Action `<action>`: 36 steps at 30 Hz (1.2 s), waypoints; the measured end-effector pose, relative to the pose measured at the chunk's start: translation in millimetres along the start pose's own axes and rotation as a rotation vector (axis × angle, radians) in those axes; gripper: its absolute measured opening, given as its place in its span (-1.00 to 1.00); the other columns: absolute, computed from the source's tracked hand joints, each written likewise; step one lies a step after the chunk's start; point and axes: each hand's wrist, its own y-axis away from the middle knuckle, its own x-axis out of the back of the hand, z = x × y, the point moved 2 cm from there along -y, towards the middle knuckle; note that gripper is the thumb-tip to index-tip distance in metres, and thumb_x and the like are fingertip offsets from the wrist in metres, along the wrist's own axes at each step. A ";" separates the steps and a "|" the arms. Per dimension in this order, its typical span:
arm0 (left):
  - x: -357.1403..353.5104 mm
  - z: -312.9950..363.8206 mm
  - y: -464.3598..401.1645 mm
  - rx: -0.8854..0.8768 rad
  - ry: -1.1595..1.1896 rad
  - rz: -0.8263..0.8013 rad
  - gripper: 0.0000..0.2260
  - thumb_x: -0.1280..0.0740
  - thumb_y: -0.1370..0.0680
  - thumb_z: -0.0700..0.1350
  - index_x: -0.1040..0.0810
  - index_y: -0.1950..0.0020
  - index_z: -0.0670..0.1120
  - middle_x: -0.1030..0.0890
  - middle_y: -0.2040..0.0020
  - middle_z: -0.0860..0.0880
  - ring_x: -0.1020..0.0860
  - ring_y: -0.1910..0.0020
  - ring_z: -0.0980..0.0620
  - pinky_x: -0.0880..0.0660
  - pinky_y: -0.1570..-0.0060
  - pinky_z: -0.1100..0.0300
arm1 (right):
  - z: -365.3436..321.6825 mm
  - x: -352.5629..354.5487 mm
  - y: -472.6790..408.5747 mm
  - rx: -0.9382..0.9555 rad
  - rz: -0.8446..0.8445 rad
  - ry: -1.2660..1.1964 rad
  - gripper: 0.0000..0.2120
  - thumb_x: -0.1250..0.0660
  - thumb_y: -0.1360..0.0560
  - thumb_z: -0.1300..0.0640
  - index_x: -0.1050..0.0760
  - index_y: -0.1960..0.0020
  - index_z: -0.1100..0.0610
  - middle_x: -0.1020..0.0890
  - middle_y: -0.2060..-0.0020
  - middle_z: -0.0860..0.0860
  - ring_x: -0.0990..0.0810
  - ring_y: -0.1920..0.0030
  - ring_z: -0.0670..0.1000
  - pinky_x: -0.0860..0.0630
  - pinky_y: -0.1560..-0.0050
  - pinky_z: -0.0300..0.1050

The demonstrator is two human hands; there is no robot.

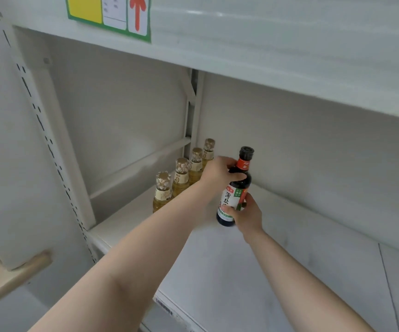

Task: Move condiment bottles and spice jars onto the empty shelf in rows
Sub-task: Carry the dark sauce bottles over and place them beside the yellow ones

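Dark liquid in two-handed bottle [235, 188].

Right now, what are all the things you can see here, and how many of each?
Pale yellow bottles: four, light patterned caps, in one row at the shelf's left end, running front to back.
Dark sauce bottle: one, black cap, red neck band, white and green label, held tilted just right of the row.
Shelf: one, white, bare to the right.
Sign: one, yellow and white with a red arrow, on the shelf above.
Left hand: grips the dark bottle's shoulder.
Right hand: grips its lower body.
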 end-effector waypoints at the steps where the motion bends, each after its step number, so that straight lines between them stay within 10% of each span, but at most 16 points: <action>1: -0.9 -2.0 -7.3 -0.009 0.001 -0.006 -0.73 -0.43 -0.47 -0.13 -0.61 -0.15 -0.16 -0.66 -0.09 -0.13 -0.60 -0.05 -0.08 -0.48 -0.04 0.14 | 1.3 -0.8 -6.5 -0.007 0.012 -0.001 -0.58 -0.53 -0.32 0.18 -0.48 -0.12 0.10 -0.60 0.03 -0.06 -0.56 0.03 -0.04 -0.46 0.01 -0.21; 17: -17.2 -14.5 -37.4 -0.036 0.042 -0.022 -0.74 -0.43 -0.45 -0.09 -0.62 -0.12 -0.07 -0.67 -0.05 -0.07 -0.61 -0.03 -0.03 -0.53 -0.06 0.08 | 17.6 2.6 -39.0 -0.074 0.037 -0.009 -0.54 -0.55 -0.27 0.17 -0.48 -0.11 0.01 -0.64 -0.05 -0.04 -0.59 -0.13 0.03 -0.51 -0.23 0.05; 26: -30.4 -16.1 -22.0 0.062 0.017 -0.021 -0.42 -0.33 -0.49 0.14 -0.33 -0.43 -0.09 -0.53 -0.29 -0.14 -0.52 -0.23 -0.12 -0.49 -0.18 -0.02 | 13.8 21.4 -18.0 -0.164 -0.016 0.188 -0.16 -0.51 -0.36 0.03 -0.13 -0.49 0.10 -0.45 -0.32 0.11 -0.45 -0.31 0.09 -0.42 -0.29 0.02; 36: -106.7 -25.9 116.6 0.344 0.143 -0.099 -0.40 -0.34 -0.49 -0.07 -0.23 -0.49 -0.08 -0.33 -0.40 -0.18 -0.36 -0.35 -0.21 -0.38 -0.28 -0.01 | 42.9 140.9 124.2 -0.192 0.205 0.374 -0.45 -0.47 -0.40 0.11 -0.40 -0.34 0.14 -0.55 -0.21 0.13 -0.53 -0.21 0.07 -0.40 -0.18 -0.17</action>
